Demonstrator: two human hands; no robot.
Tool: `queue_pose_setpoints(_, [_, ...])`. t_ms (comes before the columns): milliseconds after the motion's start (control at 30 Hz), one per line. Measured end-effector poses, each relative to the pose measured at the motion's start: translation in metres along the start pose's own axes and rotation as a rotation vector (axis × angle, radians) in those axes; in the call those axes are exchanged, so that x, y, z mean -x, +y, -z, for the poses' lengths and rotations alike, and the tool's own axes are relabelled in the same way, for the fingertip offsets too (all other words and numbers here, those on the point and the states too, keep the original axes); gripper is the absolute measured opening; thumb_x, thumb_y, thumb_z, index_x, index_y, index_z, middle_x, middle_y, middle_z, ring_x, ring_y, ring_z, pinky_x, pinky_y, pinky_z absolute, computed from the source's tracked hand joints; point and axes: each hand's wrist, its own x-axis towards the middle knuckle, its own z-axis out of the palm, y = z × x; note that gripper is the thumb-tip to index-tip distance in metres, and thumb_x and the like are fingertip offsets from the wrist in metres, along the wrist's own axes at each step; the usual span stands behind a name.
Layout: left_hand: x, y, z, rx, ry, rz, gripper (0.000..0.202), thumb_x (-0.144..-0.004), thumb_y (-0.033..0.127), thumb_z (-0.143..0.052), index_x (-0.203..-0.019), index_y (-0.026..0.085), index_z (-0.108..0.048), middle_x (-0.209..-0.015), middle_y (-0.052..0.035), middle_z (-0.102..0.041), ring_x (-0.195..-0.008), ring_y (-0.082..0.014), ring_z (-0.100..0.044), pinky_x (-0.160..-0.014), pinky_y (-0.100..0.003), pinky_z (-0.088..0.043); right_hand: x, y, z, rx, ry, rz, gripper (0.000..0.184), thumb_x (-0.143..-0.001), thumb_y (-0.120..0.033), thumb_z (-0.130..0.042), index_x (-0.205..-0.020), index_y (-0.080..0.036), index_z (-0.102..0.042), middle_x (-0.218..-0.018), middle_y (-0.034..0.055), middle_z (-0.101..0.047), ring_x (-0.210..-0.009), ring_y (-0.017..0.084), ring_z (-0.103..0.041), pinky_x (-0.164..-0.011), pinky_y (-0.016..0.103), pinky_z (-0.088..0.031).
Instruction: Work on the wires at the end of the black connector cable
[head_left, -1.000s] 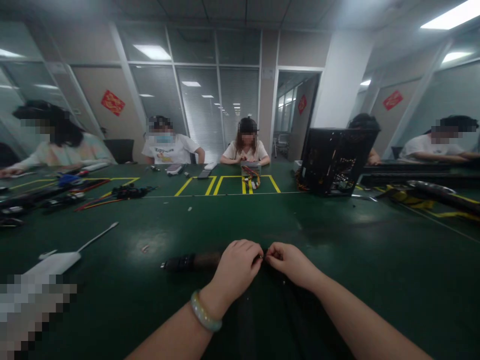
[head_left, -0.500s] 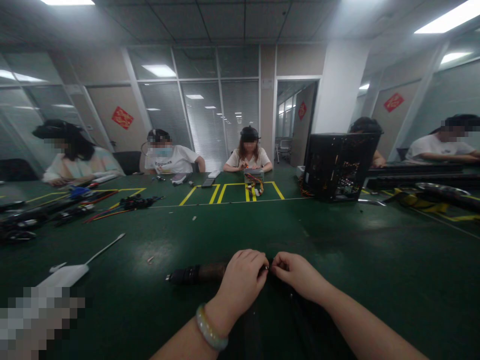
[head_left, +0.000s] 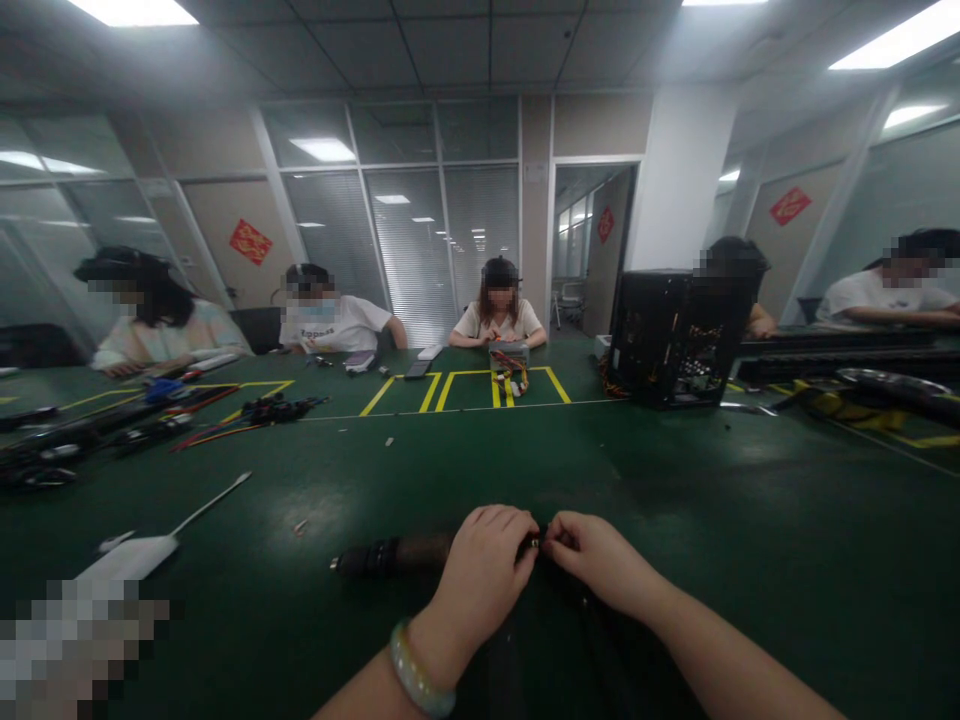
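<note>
A dark tube-shaped tool [head_left: 386, 556] with black rings, a brownish middle and a small metal tip at its left end lies across the green table in front of me. My left hand [head_left: 491, 555], with a pale bangle [head_left: 418, 668] on the wrist, is wrapped over the tool's right part and hides it. A tiny shiny metal piece [head_left: 535, 543] shows at the left thumb and fingers. Close to its right, my right hand [head_left: 581, 548] is closed in a pinch beside this end. What its fingertips hold is hidden.
A black computer case [head_left: 652, 340] stands at the back right. Wires and dark parts [head_left: 277, 408] lie to the left, near a white device with a cable [head_left: 139, 560]. Several people sit across the table; one has a grey box with coloured wires [head_left: 510, 358].
The view has shifted slightly. Both hands stay at the tool's right end, and the tiny metal piece by my left fingers shows a little more.
</note>
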Motion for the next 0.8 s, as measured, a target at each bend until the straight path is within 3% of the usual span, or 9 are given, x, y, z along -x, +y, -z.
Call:
queue_pose_setpoints(200, [0.0002, -0.0009, -0.0007, 0.001, -0.006, -0.022, 0.01, -0.083, 0.015, -0.063, -0.089, 0.023, -0.061, -0.103, -0.0012, -0.065, -0.1, -0.0211, -0.057, -0.092, -0.04, -0.042, -0.0003, 0.0007, 0.0, -0.006, -0.017, -0.012, 0.014, -0.086, -0.028, -0.056, -0.082, -0.018, -0.064, -0.069, -0.0006, -0.064, -0.06, 0.013, -0.054, -0.054, 0.021, -0.035])
queue_pose_setpoints(467, [0.0004, 0.002, 0.0013, -0.006, 0.031, -0.031, 0.015, -0.083, 0.018, -0.061, -0.097, 0.023, -0.062, -0.102, -0.0028, -0.065, -0.099, -0.0217, -0.058, -0.091, -0.041, -0.044, 0.0014, -0.0016, 0.0009, 0.024, -0.005, 0.004, 0.014, -0.086, -0.028, -0.055, -0.081, -0.018, -0.064, -0.07, -0.0008, -0.065, -0.061, 0.013, -0.055, -0.054, 0.021, -0.035])
queue_pose_setpoints(800, [0.0011, -0.0012, 0.0028, -0.007, 0.052, -0.016, 0.012, -0.082, 0.014, -0.058, -0.089, 0.022, -0.064, -0.107, -0.0031, -0.066, -0.103, -0.0223, -0.058, -0.096, -0.044, -0.042, 0.0019, -0.0013, 0.0021, 0.035, -0.006, 0.014, 0.013, -0.086, -0.028, -0.055, -0.083, -0.019, -0.064, -0.071, -0.0009, -0.065, -0.062, 0.013, -0.055, -0.053, 0.021, -0.033])
